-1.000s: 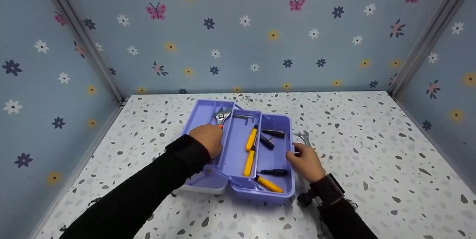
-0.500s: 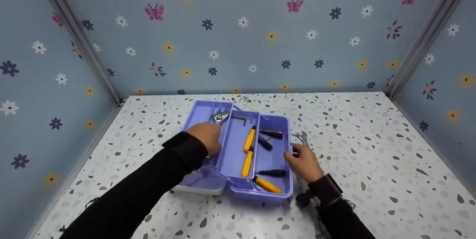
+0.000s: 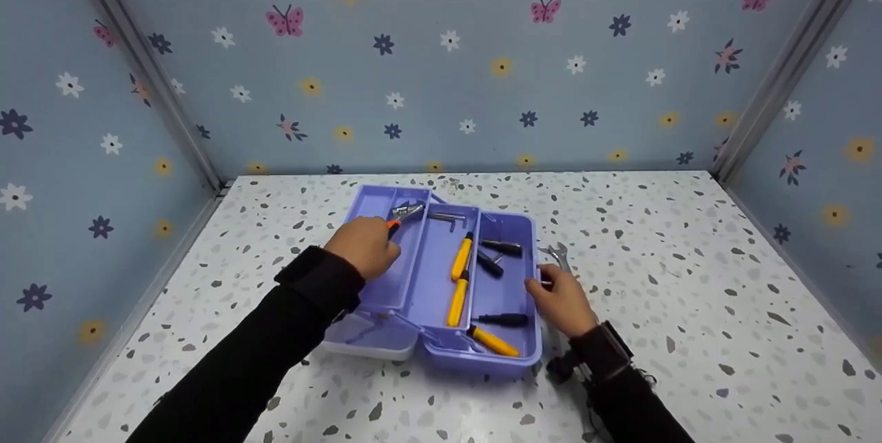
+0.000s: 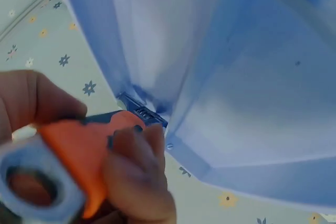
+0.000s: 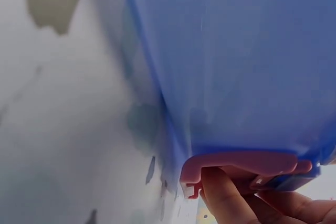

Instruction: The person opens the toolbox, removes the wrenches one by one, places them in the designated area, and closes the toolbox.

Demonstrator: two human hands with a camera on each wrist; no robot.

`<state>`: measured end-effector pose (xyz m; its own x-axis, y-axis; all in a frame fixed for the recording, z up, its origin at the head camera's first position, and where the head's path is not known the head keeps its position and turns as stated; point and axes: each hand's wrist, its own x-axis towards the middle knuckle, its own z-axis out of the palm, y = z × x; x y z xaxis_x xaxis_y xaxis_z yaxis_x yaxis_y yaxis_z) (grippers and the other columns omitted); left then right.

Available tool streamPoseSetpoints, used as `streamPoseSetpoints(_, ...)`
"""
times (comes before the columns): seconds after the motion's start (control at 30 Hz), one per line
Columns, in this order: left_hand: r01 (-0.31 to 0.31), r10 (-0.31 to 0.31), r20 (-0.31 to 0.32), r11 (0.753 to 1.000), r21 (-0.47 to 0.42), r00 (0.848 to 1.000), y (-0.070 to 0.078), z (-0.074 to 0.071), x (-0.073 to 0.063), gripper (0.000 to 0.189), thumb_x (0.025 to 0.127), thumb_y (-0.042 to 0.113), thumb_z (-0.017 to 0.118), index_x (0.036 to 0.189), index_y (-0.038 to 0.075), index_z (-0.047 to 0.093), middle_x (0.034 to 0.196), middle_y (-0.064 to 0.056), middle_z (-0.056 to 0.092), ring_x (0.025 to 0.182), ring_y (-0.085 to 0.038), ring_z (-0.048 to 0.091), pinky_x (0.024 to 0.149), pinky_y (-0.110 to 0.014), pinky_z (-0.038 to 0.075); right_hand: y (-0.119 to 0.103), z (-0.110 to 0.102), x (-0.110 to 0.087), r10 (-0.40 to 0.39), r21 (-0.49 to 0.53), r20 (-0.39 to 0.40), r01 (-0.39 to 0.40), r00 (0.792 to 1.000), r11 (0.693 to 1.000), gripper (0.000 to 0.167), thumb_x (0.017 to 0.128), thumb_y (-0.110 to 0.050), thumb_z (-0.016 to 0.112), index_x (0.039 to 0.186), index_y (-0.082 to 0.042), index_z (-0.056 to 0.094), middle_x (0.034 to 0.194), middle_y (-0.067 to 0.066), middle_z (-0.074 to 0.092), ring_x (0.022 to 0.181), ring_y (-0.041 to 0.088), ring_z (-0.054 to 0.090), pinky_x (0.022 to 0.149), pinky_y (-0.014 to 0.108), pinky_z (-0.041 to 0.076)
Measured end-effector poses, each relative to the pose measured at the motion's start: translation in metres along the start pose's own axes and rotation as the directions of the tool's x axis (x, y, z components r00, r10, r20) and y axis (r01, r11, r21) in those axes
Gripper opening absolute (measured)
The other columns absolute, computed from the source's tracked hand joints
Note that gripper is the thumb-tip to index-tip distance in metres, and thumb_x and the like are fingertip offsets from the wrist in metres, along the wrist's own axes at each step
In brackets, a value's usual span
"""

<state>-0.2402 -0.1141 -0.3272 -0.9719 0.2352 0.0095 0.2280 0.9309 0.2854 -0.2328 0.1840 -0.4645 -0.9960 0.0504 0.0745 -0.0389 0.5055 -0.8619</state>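
- Head view: on the speckled desk point(image 3: 689, 333) stands a lavender toolbox point(image 3: 506, 364), opened out, with a left tray point(image 3: 403, 290), a middle tray point(image 3: 428, 291) and a deeper compartment point(image 3: 503, 291) at the right.
- The hands are well apart, one at each side of the toolbox.
- The left hand point(image 3: 364, 246) is over the left tray and grips an adjustable wrench point(image 3: 408, 211) by its handle; the metal head points to the far right, over the far part of that tray.
- The right hand point(image 3: 563, 298) holds the toolbox at its right side, the thumb by the rim.
- In the middle tray, hex keys point(image 3: 448, 218) lie at the far end, and two yellow handles point(image 3: 457, 298) lie nearly end to end along the right wall.
- In the deeper compartment, two black handles point(image 3: 490, 264) lie toward the far end; a black-handled screwdriver point(image 3: 506, 320) and another yellow handle point(image 3: 495, 342) lie near.
- An open-end wrench point(image 3: 559, 255) lies on the desk just right of the toolbox, partly hidden by the right hand.
- Left wrist view: fingers and thumb clasp the adjustable wrench's orange grip point(image 4: 84, 153); its ringed end faces the camera, and the toolbox walls show beyond.
- Right wrist view: fingers curl round a pink latch point(image 5: 241, 162) on the toolbox's outer wall.
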Motion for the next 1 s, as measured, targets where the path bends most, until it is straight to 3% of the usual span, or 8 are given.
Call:
streamPoseSetpoints(0.27,0.036,-0.036,-0.047,0.999,-0.008,0.998,-0.002,0.002,0.000,0.021,0.093,0.008,0.048,0.091,-0.010,0.060,0.086,-0.023,0.061,0.068,-0.028,0.052,0.067,-0.046,0.051,0.001,-0.002,0.001,0.009,-0.002,-0.002,-0.009,1.000,1.000,0.036,0.093,-0.014,0.061,0.122,0.006,0.062,0.116,0.024,0.068,0.107,0.033,0.066,0.092,0.043,0.055)
streamPoseSetpoints(0.53,0.046,-0.054,-0.079,0.995,-0.092,0.995,-0.003,-0.003,-0.008,0.026,0.098,0.011,0.045,0.097,-0.010,0.061,0.090,-0.023,0.057,0.069,-0.026,0.049,0.063,-0.040,0.047,-0.004,-0.009,0.001,0.057,0.124,0.017,-0.059,0.998,0.991,0.056,0.094,-0.018,0.062,0.143,0.002,0.044,0.122,0.028,0.062,0.103,0.033,0.066,0.079,0.035,0.059)
streamPoseSetpoints(0.7,0.033,-0.061,-0.172,0.986,-0.161,0.983,0.005,-0.001,-0.017,0.029,0.101,0.013,0.045,0.113,-0.010,0.058,0.097,-0.025,0.054,0.065,-0.026,0.052,0.057,-0.036,0.046,-0.012,-0.015,-0.001,0.001,0.164,-0.039,0.005,0.999,0.986,0.053,0.095,-0.015,0.062,0.141,0.004,0.044,0.128,0.028,0.060,0.113,0.039,0.063,0.096,0.043,0.053)
streamPoseSetpoints(0.87,-0.057,0.003,-0.296,0.983,-0.174,0.955,0.020,0.012,-0.028,0.042,0.101,0.013,0.050,0.134,-0.013,0.048,0.106,-0.027,0.053,0.071,-0.028,0.057,0.063,-0.039,0.052,-0.028,-0.021,-0.007,-0.044,0.229,-0.095,0.065,0.995,0.971,0.049,0.097,-0.013,0.059,0.141,0.002,0.044,0.131,0.027,0.058,0.120,0.038,0.059,0.104,0.044,0.048)
streamPoseSetpoints(1.0,-0.174,0.098,-0.413,0.973,-0.152,0.906,0.033,0.031,-0.036,0.044,0.100,0.011,0.054,0.135,-0.014,0.046,0.104,-0.025,0.053,0.072,-0.025,0.053,0.065,-0.038,0.051,-0.042,-0.021,-0.015,-0.101,0.258,-0.109,0.126,0.989,0.958,0.044,0.098,-0.012,0.058,0.138,0.001,0.049,0.128,0.025,0.060,0.116,0.032,0.063,0.099,0.030,0.051)
